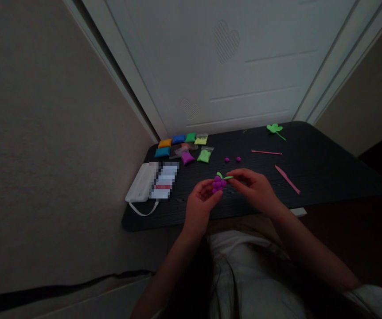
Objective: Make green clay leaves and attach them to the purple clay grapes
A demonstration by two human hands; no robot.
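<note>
My left hand (200,204) pinches a bunch of purple clay grapes (218,184) between thumb and fingers, just above the dark table. Light green clay leaves (227,177) stick out from the top of the bunch. My right hand (255,188) is closed, its thumb and fingertips pinching the leaf on the right side. Beyond my hands, two small purple clay balls (238,159) lie on the tabletop.
Several bags of coloured clay (178,138) lie at the back left. A phone (165,181) and a white case (142,182) sit left, joined by a cable. At right are a pink knife tool (287,179), a thin pink stick (267,152) and a green clay clover (275,128).
</note>
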